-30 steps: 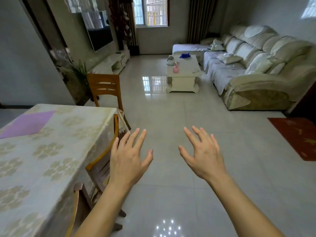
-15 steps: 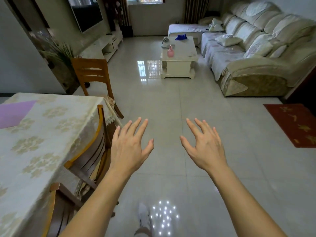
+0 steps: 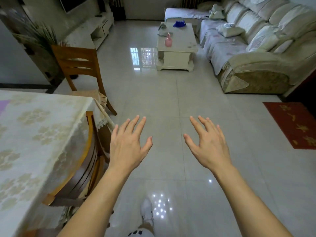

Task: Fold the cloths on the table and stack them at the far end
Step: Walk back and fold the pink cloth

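Lilac cloth (image 3: 3,105) (table's (image 3: 51,134) edge) lies well left of both spread, empty grips (image 3: 127,144) (image 3: 209,146).

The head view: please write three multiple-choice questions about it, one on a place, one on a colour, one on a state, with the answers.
1. Where is the table with the cream flower-patterned tablecloth?
A. left of the hands
B. right of the hands
C. behind the sofa

2. What colour is the small bottle on the white coffee table?
A. green
B. pink
C. black

3. How are the hands?
A. both grip a cloth
B. one holds a chair
C. both open and empty

Answers: 1 A, the table fills the left edge. 2 B, the bottle is pink. 3 C, the left hand and the right hand spread their fingers over the floor.
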A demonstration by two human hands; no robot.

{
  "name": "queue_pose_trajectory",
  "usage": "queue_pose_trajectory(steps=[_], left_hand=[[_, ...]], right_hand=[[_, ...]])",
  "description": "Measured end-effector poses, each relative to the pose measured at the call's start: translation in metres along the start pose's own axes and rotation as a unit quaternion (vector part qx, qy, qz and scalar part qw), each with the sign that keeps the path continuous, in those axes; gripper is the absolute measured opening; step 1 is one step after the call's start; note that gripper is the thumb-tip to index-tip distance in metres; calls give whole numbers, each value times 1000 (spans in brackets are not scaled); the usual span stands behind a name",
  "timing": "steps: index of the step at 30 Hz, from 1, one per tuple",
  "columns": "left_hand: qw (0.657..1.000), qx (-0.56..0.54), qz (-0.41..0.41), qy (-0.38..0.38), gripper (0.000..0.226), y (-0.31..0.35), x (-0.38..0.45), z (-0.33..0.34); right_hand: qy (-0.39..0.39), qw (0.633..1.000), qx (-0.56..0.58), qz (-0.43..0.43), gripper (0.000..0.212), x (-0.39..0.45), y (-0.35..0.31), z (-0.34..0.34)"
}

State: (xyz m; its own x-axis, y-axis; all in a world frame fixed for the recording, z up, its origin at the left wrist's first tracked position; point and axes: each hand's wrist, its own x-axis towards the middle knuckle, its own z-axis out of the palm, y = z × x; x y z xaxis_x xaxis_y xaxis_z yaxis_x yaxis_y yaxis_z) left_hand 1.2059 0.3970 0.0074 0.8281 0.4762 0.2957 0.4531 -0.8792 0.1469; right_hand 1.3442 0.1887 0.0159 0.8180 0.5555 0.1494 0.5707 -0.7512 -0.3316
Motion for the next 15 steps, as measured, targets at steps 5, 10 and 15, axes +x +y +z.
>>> queue_pose_trajectory(steps=[5, 10, 15], left_hand=[[1000, 9, 2, -7, 67, -45, 75, 10], [1000, 12, 8, -14, 68, -87, 142, 16], [1000, 1, 4, -23, 68, -111, 185, 25]], right_hand=[[-8, 1000, 0, 2, 78, 79, -33, 22], [3, 1000, 9, 1, 78, 150, -72, 39], [-6, 1000, 0, -2, 77, 191, -87, 52]])
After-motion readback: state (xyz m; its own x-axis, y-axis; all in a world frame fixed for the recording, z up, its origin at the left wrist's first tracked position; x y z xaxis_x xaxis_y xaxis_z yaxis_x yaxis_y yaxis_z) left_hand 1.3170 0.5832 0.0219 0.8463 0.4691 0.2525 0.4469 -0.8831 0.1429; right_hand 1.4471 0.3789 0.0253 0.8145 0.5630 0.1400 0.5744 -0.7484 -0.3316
